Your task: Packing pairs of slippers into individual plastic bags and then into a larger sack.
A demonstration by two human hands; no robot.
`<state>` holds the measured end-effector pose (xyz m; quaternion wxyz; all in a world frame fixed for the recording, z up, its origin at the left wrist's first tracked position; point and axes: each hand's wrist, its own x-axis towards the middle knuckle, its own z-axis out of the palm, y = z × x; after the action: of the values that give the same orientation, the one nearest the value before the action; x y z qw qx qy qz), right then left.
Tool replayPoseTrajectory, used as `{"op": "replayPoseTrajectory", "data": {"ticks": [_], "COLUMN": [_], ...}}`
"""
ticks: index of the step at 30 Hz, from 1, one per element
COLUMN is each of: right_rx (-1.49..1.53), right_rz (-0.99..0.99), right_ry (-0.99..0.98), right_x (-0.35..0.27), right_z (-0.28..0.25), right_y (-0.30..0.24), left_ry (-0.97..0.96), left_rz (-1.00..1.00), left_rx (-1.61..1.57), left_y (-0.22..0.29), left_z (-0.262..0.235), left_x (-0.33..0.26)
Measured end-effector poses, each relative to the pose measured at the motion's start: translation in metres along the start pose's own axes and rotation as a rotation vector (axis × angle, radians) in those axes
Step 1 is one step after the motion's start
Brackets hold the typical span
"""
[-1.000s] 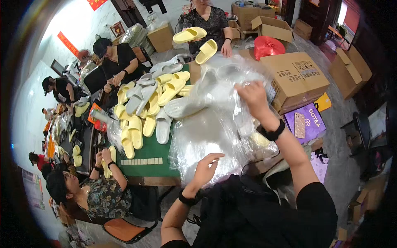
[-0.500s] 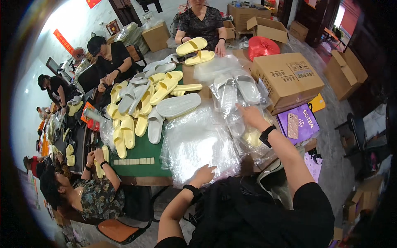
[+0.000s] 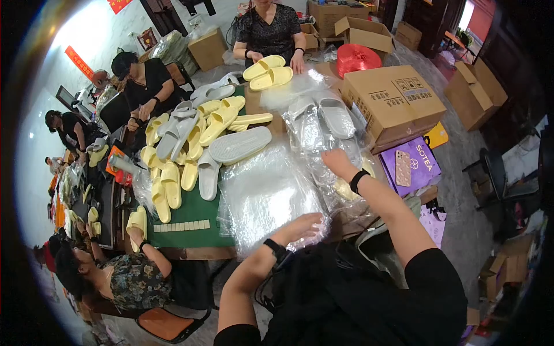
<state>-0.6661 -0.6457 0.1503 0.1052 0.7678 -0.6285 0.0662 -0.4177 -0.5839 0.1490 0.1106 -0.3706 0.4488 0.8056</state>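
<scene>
Since the earlier frame, our left hand [image 3: 294,229] had slid toward three o'clock across the stack of clear plastic bags [image 3: 265,187], and our right hand [image 3: 339,162] had folded in its pointing finger. At eleven o'clock from the right hand, a pair of yellow slippers [image 3: 271,79] had come to lie side by side before a co-worker in a dark patterned top [image 3: 269,29].

We had the left fingers stretched out, slightly apart, over the stack's four o'clock corner. Our right fingers were curled against the film [image 3: 310,151] around a pair of grey slippers [image 3: 336,118], which lay at twelve o'clock from that hand; we could not tell whether they pinched it.

Near the right hand's nine o'clock we saw a loose grey slipper [image 3: 239,145], sole up. At ten o'clock, a heap of yellow and grey slippers [image 3: 221,124] covered part of the green-topped table [image 3: 190,237]. A row of pale tiles [image 3: 182,226] lay at nine o'clock from our left hand. Between one and two o'clock from the right hand stood a cardboard carton [image 3: 398,104]; at three, a phone [image 3: 403,167] rested on a purple bag [image 3: 424,158].
</scene>
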Motion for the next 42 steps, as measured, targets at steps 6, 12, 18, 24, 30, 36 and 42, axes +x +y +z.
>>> {"op": "replayPoseTrajectory", "data": {"ticks": [6, 12, 18, 24, 30, 36, 42], "right_rx": [0.093, 0.125, 0.066, 0.092, 0.052, -0.050, 0.107], "right_rz": [0.050, 0.034, 0.035, 0.013, -0.075, -0.226, -0.181], "right_ry": [0.160, 0.348, 0.180, 0.054, -0.031, -0.268, -0.354], "right_x": [0.002, -0.055, -0.152, -0.167, -0.182, -0.174, -0.164], "right_z": [-0.068, -0.124, -0.088, -0.064, -0.059, -0.082, -0.077], "right_y": [0.020, 0.035, 0.046, 0.030, 0.026, 0.020, 0.009], "left_ry": [0.105, 0.030, -0.082, 0.045, -0.123, -0.078, -0.010], "left_rz": [-0.007, 0.065, 0.197, -0.041, 0.218, 0.263, 0.349], "left_rx": [-0.145, -0.326, -0.218, -0.402, -0.458, -0.720, -0.832], "left_y": [0.012, 0.010, 0.006, -0.017, -0.021, -0.007, -0.002], "left_z": [-0.003, 0.001, 0.039, 0.047, 0.064, 0.066, 0.046], "left_x": [0.060, 0.113, 0.113, 0.149, 0.157, 0.159, 0.147]}}
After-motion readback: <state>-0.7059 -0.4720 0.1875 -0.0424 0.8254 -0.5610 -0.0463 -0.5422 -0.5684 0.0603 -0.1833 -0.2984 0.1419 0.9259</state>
